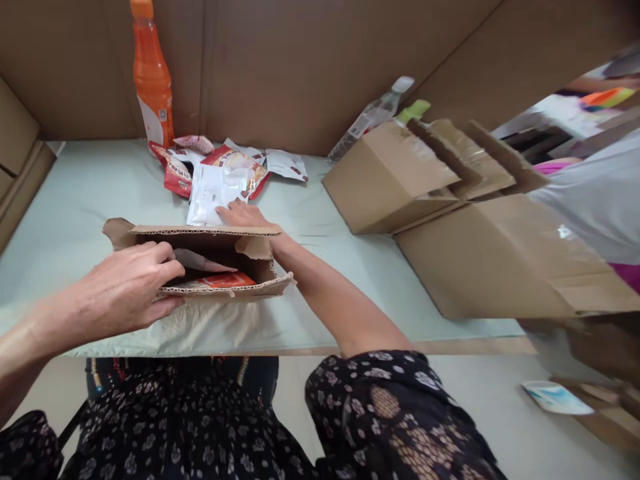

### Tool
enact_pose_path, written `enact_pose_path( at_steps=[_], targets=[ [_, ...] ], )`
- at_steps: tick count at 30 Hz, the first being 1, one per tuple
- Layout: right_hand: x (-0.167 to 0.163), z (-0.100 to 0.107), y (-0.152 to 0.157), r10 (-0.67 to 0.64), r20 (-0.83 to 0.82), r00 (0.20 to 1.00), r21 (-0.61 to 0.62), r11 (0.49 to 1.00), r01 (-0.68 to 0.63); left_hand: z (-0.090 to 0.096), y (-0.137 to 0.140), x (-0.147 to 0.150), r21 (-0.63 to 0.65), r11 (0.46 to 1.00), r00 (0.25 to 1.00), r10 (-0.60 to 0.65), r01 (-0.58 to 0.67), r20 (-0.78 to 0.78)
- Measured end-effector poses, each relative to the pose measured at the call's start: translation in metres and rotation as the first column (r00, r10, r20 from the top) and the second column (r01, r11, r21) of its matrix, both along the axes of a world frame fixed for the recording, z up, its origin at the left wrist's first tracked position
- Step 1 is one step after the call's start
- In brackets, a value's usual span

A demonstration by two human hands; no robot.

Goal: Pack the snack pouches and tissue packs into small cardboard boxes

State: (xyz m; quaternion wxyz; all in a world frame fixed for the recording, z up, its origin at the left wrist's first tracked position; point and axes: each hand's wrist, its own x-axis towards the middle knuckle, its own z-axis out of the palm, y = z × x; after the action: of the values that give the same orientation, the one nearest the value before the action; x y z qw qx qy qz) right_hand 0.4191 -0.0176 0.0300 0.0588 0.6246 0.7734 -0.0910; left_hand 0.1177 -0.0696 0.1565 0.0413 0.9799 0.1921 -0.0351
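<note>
A small open cardboard box (205, 231) stands near the table's front edge. My left hand (120, 287) grips its left side, thumb at the front wall and fingers over the opening. Inside lie a pale packet (200, 261) and an orange-red packet (233, 280). Behind the box, my right hand (245, 217) has its fingers closed on the lower right corner of a white packet (215, 193); the thumb is hidden. That packet rests against a pile of red snack packets (175, 172) and other white packets (286, 165).
An orange drink bottle (153, 80) stands at the back by the cardboard wall (300, 73). To the right are larger cardboard boxes (480, 253) and a clear bottle (370, 117). Part of another person's grey garment (595, 193) shows at the far right.
</note>
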Motion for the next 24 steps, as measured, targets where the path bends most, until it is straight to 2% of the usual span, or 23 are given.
enact_pose_path(
  at_steps=[3,7,14,20,24],
  targets=[
    [0.001,0.004,-0.008,-0.039,0.016,0.999,0.025,0.999,0.039,0.000,-0.005,-0.004,-0.048,0.998,1.000,0.027,-0.027,-0.003],
    [0.014,0.005,-0.013,-0.067,0.014,0.998,0.059,0.996,0.066,0.001,-0.004,-0.007,-0.020,0.999,0.993,0.039,-0.037,0.115],
    [0.013,-0.019,0.007,-0.066,-0.039,0.997,0.026,0.997,0.067,0.008,0.007,0.005,-0.156,0.974,0.986,0.156,-0.163,-0.059],
    [0.009,-0.025,0.005,-0.057,-0.127,0.990,0.075,0.995,0.067,-0.003,0.004,-0.001,-0.171,0.983,0.996,0.074,-0.063,0.059],
    [0.008,-0.024,-0.004,-0.119,-0.234,0.965,0.152,0.976,0.158,-0.009,0.001,-0.007,-0.147,0.989,0.994,0.025,-0.009,0.107]
  ],
)
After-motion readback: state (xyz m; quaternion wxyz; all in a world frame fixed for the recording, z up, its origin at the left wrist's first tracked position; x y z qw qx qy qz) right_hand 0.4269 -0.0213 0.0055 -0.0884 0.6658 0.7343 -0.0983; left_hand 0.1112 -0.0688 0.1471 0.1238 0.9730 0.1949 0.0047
